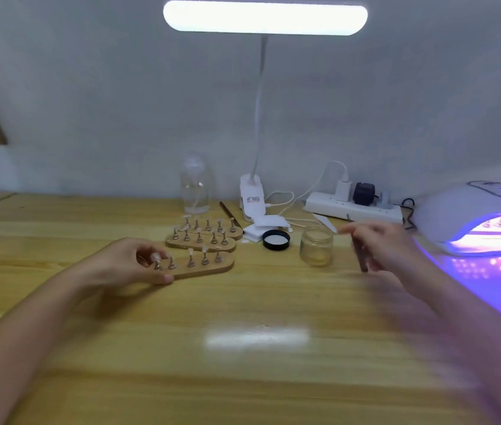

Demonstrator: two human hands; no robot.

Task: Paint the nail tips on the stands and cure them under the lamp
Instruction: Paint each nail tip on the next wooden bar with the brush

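While the curing lamp glows at the right, the scene reads as follows.

Step in hand: painting, by my judgement; one stand is steadied and a brush-like tool is on the move.
Left hand (138,262): fingers curled round the near end of the front stand (200,266), thumb against its edge, fingertips among the first pegs.
Right hand (387,246): blurred; it seems to pinch a thin dark brush (359,256), though the grip cannot be told for sure.
Nail tips (190,252): upright on pegs along the front stand; two more stands (203,237) lie just behind it, also loaded.
Gel jar (316,245): open, between the hands; its black lid (276,239) lies just beside it.
Curing lamp (482,216): lit violet, something on pegs apparently inside.
Counter (243,363): wooden, carrying all of it.
Next move: likely bring the brush across to the held stand and stroke a tip lightly, stand kept still.
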